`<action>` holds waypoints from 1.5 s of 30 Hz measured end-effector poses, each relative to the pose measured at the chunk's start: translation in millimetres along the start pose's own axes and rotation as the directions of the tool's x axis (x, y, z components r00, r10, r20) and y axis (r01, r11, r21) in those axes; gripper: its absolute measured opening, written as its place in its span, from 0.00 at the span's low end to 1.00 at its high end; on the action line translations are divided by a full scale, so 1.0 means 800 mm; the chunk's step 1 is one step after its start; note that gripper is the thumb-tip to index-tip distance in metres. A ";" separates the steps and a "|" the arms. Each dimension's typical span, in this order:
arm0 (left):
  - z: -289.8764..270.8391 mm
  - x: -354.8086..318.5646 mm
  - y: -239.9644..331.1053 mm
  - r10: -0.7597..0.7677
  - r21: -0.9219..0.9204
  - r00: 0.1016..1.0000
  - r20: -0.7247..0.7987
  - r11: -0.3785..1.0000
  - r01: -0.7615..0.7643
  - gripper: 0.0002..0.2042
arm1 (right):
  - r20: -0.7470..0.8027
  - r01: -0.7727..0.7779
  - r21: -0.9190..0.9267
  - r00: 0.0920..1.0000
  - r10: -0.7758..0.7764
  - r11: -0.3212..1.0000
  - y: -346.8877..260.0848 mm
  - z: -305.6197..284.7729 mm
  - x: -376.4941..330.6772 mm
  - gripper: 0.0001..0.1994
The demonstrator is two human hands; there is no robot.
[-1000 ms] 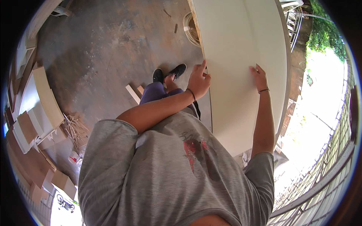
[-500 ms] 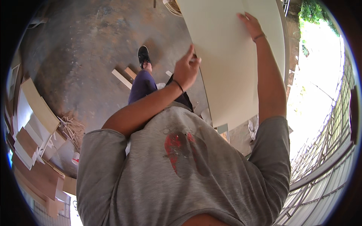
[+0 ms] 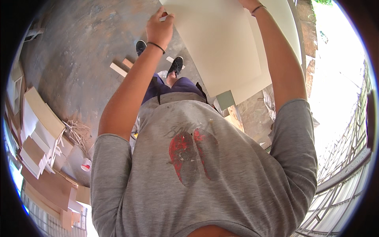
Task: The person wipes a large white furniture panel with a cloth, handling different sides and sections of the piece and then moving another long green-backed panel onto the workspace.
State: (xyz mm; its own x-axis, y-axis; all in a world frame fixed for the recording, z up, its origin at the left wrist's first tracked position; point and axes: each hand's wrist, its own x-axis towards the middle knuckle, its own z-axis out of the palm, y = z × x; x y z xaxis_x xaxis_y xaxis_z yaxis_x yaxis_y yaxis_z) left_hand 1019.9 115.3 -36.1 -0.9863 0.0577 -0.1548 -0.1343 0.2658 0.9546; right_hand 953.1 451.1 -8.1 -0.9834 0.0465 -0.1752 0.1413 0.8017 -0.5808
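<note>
A large off-white sheet (image 3: 221, 47) lies at the upper middle, overlapping another pale sheet (image 3: 276, 35) whose surface shows along its right side. My left hand (image 3: 159, 31) is at the upper sheet's left edge, fingers curled and thumb pressed in, gripping that edge. My right hand (image 3: 250, 4) reaches over the sheets at the top of the view. The picture's edge cuts it off, so its fingers are hidden.
Wood strips (image 3: 118, 69) lie on the concrete floor by my shoes. A grey-green piece (image 3: 225, 100) and a plank (image 3: 235, 117) sit below the sheets' near end. Stacked board offcuts (image 3: 43, 114), twigs (image 3: 76, 132) and a white-and-red tub (image 3: 85, 164) are at left.
The upper sheet has shifted left, baring a strip of the sheet beneath. Both hands have moved farther forward, the left one also leftward. My second shoe has come into view.
</note>
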 end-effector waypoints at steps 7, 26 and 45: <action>0.015 -0.129 0.005 -0.121 -0.030 0.983 0.140 0.992 0.126 0.26 | -0.049 -0.022 0.026 0.999 0.024 0.999 0.019 0.006 -0.087 0.32; 0.019 -0.229 0.041 -0.373 -0.192 0.864 0.339 0.871 0.452 0.22 | -0.241 -0.018 -0.163 0.970 -0.022 0.987 0.084 0.055 -0.133 0.35; 0.009 -0.222 0.055 -0.405 -0.143 0.780 0.476 0.840 0.524 0.23 | -0.006 -0.095 -0.278 0.995 0.097 0.956 -0.002 0.014 -0.126 0.32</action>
State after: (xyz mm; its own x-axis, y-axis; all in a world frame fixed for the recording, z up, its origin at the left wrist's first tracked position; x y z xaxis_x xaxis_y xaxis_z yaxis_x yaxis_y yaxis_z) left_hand 1189.4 123.3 31.6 -0.6693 0.3956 -0.6289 -0.6429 0.1160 0.7572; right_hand 1053.5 438.2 1.8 -0.9657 0.1279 -0.2260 0.1971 0.9277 -0.3171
